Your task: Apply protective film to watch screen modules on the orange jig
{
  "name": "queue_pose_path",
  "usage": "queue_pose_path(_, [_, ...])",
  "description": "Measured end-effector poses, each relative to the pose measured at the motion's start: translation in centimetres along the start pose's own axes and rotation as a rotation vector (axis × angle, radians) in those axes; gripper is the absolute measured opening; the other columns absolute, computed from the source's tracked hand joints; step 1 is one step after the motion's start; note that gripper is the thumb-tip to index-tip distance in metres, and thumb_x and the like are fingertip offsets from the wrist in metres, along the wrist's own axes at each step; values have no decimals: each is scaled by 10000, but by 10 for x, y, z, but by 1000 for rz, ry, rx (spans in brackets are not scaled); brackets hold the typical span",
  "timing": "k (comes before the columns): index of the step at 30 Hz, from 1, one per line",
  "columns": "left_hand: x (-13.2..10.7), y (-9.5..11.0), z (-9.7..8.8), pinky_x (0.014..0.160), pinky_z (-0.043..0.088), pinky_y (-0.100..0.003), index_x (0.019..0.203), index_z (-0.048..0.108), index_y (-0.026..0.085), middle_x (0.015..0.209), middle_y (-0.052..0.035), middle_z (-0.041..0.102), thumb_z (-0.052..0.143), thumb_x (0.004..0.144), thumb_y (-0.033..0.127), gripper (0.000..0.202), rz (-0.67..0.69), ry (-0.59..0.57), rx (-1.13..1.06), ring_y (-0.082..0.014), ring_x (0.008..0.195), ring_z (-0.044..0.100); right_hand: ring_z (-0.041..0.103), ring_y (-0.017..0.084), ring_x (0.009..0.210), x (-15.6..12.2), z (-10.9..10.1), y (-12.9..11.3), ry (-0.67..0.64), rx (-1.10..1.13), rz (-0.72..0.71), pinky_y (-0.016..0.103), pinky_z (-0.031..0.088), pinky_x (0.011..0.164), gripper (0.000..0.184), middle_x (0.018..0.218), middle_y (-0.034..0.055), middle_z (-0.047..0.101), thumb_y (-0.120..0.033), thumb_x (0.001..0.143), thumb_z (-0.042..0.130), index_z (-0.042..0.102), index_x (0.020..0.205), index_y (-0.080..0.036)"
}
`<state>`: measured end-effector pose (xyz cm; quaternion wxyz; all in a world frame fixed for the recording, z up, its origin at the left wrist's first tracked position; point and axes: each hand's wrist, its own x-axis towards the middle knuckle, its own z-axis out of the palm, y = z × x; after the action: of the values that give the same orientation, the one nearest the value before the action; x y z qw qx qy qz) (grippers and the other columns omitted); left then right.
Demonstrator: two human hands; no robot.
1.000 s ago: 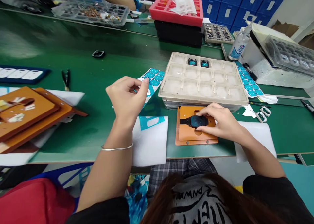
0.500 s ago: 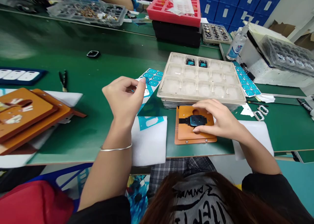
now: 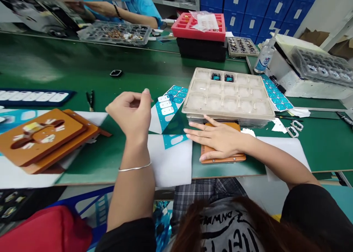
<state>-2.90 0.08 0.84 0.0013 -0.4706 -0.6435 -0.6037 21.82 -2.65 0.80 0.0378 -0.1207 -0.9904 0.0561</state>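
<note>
My right hand [image 3: 217,138] lies flat with its fingers spread over an orange jig plate [image 3: 223,159], hiding the plate's middle. The black watch-like device seen on it earlier does not show now. My left hand [image 3: 129,112] hangs in the air above the table, thumb and fingers pinched together, and I cannot see anything between them. Just right of it lies a teal sticker sheet [image 3: 171,106] with white labels. A pulp tray [image 3: 228,93] stands beyond my right fingers, with two small devices [image 3: 220,77] in its back row.
A white foam pad [image 3: 169,160] lies under the sticker sheet. Stacked orange jigs [image 3: 44,138] sit at left, with pliers [image 3: 89,100] behind them. A co-worker's arm [image 3: 124,14] reaches over a parts tray [image 3: 116,33] across the green bench [image 3: 41,57].
My right hand has flattened and spread across the jig, covering the device. My left hand has shifted left, away from the sticker sheet. The whole view has tilted slightly.
</note>
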Motion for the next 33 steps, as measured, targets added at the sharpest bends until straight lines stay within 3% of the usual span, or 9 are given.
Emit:
queue_pose_path(8, [-7, 2, 6, 558, 438, -292, 563, 618, 187, 568, -15, 598, 613, 754, 355, 255, 81, -50, -55, -137, 542, 538, 173, 274, 1553, -4, -7, 0, 50, 86, 9, 541, 165, 1264, 617, 1606, 94, 372, -513, 999, 511, 414, 1509, -178])
queue_pose_path(12, [-12, 6, 10, 557, 440, -281, 561, 606, 197, 599, -18, 630, 607, 795, 350, 279, 170, -63, -97, -139, 568, 570, 523, 250, 1322, -28, -32, 0, 271, 174, 57, 431, 450, 1094, 394, 1389, 143, 607, -387, 1027, 480, 590, 1316, -142])
queue_pose_path(15, [-18, 8, 13, 582, 451, -284, 558, 589, 200, 610, -22, 649, 574, 873, 343, 347, 341, -107, -161, -139, 584, 589, 611, 272, 997, -47, -42, 1, 219, 147, 234, 424, 526, 856, 313, 1040, 129, 699, -432, 930, 642, 682, 1033, -139])
queue_pose_path(17, [-22, 9, 14, 625, 474, -296, 594, 595, 199, 636, -23, 670, 546, 923, 344, 363, 507, -164, -213, -147, 616, 614, 598, 273, 948, -54, -41, 2, 138, 182, 339, 388, 515, 775, 344, 951, 107, 693, -441, 826, 766, 684, 991, -150])
queue_pose_path(19, [-28, 11, 15, 709, 506, -333, 716, 637, 200, 733, -34, 714, 582, 926, 404, 297, 713, -224, -258, -176, 712, 654, 600, 245, 898, -56, -35, 3, 160, 277, 402, 339, 497, 719, 360, 894, 83, 681, -414, 772, 817, 688, 993, -161])
queue_pose_path(22, [-41, 19, 16, 845, 512, -415, 1018, 655, 209, 958, -77, 746, 691, 821, 598, 438, 973, -319, -301, -241, 905, 654, 586, 178, 751, -55, -24, 0, 385, 530, 450, 303, 475, 663, 341, 829, 41, 649, -429, 769, 810, 691, 971, -181])
queue_pose_path(25, [-55, 29, 16, 874, 507, -424, 1229, 579, 215, 1069, -105, 735, 760, 725, 664, 699, 1068, -429, -372, -259, 988, 628, 630, 151, 740, -49, -13, -10, 580, 1108, 433, 286, 500, 678, 366, 828, 11, 662, -506, 812, 763, 628, 992, -218])
queue_pose_path(29, [-68, 37, 19, 845, 530, -377, 1250, 563, 169, 1032, -114, 740, 827, 735, 527, 680, 1085, -469, -497, -225, 950, 651, 695, 157, 834, -39, -3, -27, 554, 1740, 365, 281, 514, 731, 406, 866, 9, 714, -528, 826, 760, 513, 968, -238])
queue_pose_path(33, [-73, 38, 21, 806, 554, -358, 1260, 586, 170, 997, -99, 750, 785, 803, 481, 587, 1024, -499, -602, -202, 905, 674, 657, 105, 721, -34, -1, -33, 559, 1864, 366, 246, 497, 717, 355, 785, -33, 682, -458, 842, 774, 540, 977, -227])
